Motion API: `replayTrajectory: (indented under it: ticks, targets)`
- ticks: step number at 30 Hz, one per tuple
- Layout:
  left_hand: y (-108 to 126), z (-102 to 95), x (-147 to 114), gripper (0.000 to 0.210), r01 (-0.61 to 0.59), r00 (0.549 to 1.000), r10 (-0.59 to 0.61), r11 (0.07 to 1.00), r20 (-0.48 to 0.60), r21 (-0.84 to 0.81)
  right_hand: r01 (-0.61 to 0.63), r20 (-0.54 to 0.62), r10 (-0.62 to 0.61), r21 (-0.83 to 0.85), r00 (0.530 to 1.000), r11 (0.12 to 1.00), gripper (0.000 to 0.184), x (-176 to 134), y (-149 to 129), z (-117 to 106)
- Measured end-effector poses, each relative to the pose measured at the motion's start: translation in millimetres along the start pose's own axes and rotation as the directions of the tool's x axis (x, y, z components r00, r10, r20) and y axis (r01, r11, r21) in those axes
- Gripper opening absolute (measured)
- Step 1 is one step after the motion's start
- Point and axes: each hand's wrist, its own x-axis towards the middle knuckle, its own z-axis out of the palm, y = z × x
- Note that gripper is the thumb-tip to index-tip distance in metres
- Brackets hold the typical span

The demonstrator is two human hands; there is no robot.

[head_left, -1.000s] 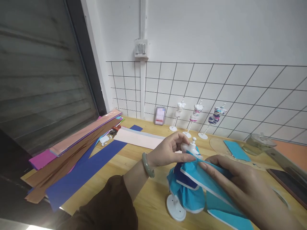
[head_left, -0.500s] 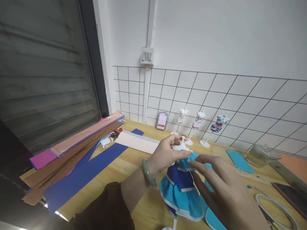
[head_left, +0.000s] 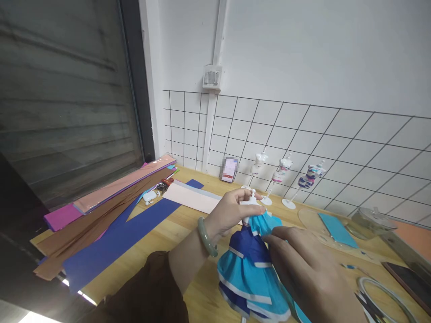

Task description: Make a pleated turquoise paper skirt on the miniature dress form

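Observation:
A small white doll mannequin point(head_left: 248, 199) stands in front of me, wearing a tiered paper dress point(head_left: 251, 264) in dark blue and turquoise with white edging. My left hand point(head_left: 232, 211), with a green bangle at the wrist, is closed round the mannequin's shoulder; its thumb presses the top of a turquoise paper piece point(head_left: 264, 223) at the chest. Over on the dress's right side, my right hand point(head_left: 303, 260) has its fingers bent and together at the lower edge of that turquoise piece. Its fingertips are partly hidden.
Three mannequins on stands point(head_left: 283, 167) and a phone point(head_left: 230, 169) are by the wall grid. Paper strips point(head_left: 117, 246), an earbud case point(head_left: 149, 196) and red-handled scissors point(head_left: 165, 182) lie left. At right are a turquoise strip point(head_left: 338, 229), a tape roll point(head_left: 372, 215) and a dark phone point(head_left: 409, 285).
My right hand has drawn its fingers together and moved down slightly along the turquoise piece, which now spreads out more at the chest. The dress has turned a little; my left hand keeps its hold.

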Motion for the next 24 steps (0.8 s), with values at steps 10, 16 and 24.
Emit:
replayTrajectory:
  ticks: [10,16,24]
  targets:
    - [-1.8,4.7,-2.3,0.033,-0.015,1.0,0.014,0.998,0.023,0.067,0.019,-0.012,-0.021,-0.136,1.0,0.991,0.025,3.6,-5.4,-0.8]
    - [-3.9,5.2,-2.9,0.028,-0.073,0.997,0.072,0.991,0.017,0.115,0.013,-0.027,-0.015,-0.041,1.0,0.999,0.018,3.2,-5.6,1.9]
    - [1.5,4.5,-3.2,0.025,-0.055,0.998,0.056,0.993,-0.01,0.105,0.034,-0.023,-0.033,0.035,0.999,0.999,0.022,1.6,-8.4,7.4]
